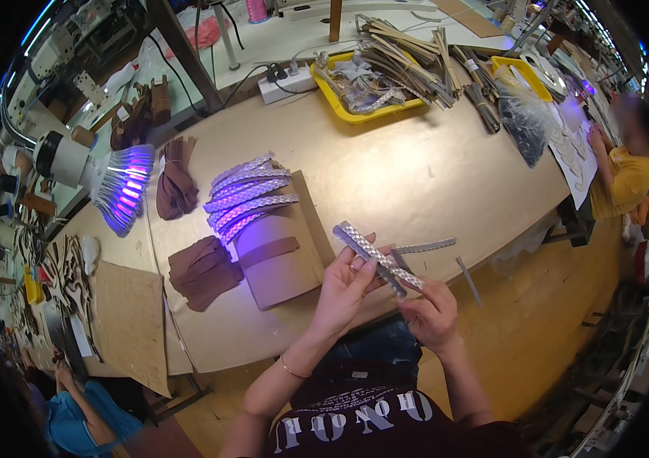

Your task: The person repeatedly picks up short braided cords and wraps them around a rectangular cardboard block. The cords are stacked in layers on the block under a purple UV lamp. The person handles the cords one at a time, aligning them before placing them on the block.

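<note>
My left hand (341, 293) is closed round the middle of a silvery braided strap (353, 235), thumb on top. At the strap's near end, the fingers of my right hand (433, 311) are pinched on it. A grey strip edges the underside of the braid. Past my fingers, another thin grey braided strip (429, 246) sticks out to the right; its other end is hidden behind my hands. To the left, several braided straps (252, 189) lie over a cardboard piece (282, 276), lit purple. One brown strip (272, 253) crosses that cardboard.
Brown strip bundles (204, 273) lie left of the cardboard, by a finned lamp (122, 187). A yellow tray (370, 116) with bagged pieces and loose strips stands at the back, near a power strip (288, 85). A person in yellow (623, 179) works at the right.
</note>
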A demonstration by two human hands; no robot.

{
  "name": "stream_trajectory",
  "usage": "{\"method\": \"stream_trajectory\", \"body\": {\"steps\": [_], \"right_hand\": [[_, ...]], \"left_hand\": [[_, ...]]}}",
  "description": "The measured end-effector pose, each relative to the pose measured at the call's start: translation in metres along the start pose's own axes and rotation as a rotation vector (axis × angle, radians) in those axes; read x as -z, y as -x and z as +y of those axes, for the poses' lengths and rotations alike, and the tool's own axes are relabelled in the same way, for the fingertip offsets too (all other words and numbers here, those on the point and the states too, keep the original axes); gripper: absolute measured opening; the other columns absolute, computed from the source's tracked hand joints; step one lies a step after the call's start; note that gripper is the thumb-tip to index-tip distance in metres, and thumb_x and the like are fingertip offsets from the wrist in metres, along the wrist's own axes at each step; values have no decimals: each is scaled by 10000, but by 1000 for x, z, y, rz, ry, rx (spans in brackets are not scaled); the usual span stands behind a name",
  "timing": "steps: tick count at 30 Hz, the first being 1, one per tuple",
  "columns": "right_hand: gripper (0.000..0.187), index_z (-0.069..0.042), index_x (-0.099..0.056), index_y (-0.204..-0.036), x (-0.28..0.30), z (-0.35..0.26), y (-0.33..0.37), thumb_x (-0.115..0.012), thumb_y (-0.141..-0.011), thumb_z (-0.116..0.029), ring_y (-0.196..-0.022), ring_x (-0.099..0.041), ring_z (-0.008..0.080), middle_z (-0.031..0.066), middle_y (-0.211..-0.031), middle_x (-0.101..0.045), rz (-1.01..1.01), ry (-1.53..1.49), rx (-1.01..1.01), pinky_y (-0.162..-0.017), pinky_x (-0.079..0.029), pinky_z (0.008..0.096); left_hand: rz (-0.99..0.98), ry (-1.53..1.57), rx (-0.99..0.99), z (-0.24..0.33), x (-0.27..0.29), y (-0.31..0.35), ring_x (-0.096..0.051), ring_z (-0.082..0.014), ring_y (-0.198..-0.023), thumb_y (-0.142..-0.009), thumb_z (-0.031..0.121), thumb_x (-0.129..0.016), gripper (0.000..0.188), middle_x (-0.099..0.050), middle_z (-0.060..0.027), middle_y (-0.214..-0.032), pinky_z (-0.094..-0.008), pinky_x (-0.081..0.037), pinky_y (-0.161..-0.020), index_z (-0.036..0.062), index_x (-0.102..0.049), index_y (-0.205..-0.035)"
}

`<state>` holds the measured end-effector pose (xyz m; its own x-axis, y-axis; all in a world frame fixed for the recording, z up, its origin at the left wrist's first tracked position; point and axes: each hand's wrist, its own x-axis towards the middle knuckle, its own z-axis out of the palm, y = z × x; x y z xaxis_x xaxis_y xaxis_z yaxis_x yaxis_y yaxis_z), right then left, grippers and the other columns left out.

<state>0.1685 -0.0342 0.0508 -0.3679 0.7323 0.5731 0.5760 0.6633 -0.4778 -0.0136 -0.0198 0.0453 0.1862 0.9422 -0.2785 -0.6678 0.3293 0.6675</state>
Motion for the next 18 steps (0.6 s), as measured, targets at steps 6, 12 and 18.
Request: {"method": "stream_trajectory", "body": {"steps": [6,12,18], "right_hand": [[264,-18,-621,-977,-15,1,0,-790,-792,-99,-885,-645,227,125,-1013,-663,218,-597,-486,-749,-511,323],[388,-3,-644,-1132,-16,34,-26,-800,-793,-109,-753,-597,127,63,-869,-647,-74,-576,-540,-679,-487,272],[205,2,-674,-935,-13,24,-40,-782,-809,-118,-635,-540,111,34,-757,-620,-260,-562,-573,-614,-456,264]], "left_hand": [[18,-227,-35,0,-4,-7,-621,-156,-1087,-1010,87,-506,413,-615,-141,-1265,-296,-538,-885,-10,-406,-1399],[10,-240,-40,-3,1,-4,-638,-152,-1054,-1000,58,-512,384,-622,-156,-1249,-284,-564,-847,-41,-435,-1363],[75,-300,-89,-2,9,-1,-640,-122,-1017,-993,68,-537,328,-646,-125,-1207,-249,-563,-794,-35,-494,-1301]]}}
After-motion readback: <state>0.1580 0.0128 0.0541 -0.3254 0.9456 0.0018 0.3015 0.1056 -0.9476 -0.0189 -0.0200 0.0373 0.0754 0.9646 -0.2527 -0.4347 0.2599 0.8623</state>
